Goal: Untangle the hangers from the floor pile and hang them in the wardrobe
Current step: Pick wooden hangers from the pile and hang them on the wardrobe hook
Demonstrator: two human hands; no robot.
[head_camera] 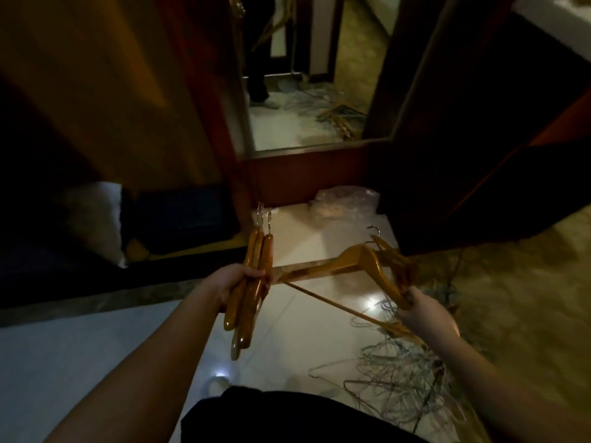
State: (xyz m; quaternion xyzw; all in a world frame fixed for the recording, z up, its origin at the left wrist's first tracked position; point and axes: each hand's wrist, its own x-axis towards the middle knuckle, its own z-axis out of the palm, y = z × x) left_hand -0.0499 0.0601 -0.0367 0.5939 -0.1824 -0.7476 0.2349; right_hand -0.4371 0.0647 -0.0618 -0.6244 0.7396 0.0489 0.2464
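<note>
Left hand (238,284) grips bunch of wooden hangers (252,282), hooks toward 12 o'clock. Right hand (422,311) grips one end of wooden hanger (358,260). Wire hanger pile (399,378) on floor (80,362) at 4 o'clock. Mirror (307,91) at 12.

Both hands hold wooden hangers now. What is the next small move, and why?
Probably bring the wooden hanger in the right hand across to the bundle of hangers gripped by the left hand. It looks already lifted above the wire hanger pile, and one bundle would free a hand.
</note>
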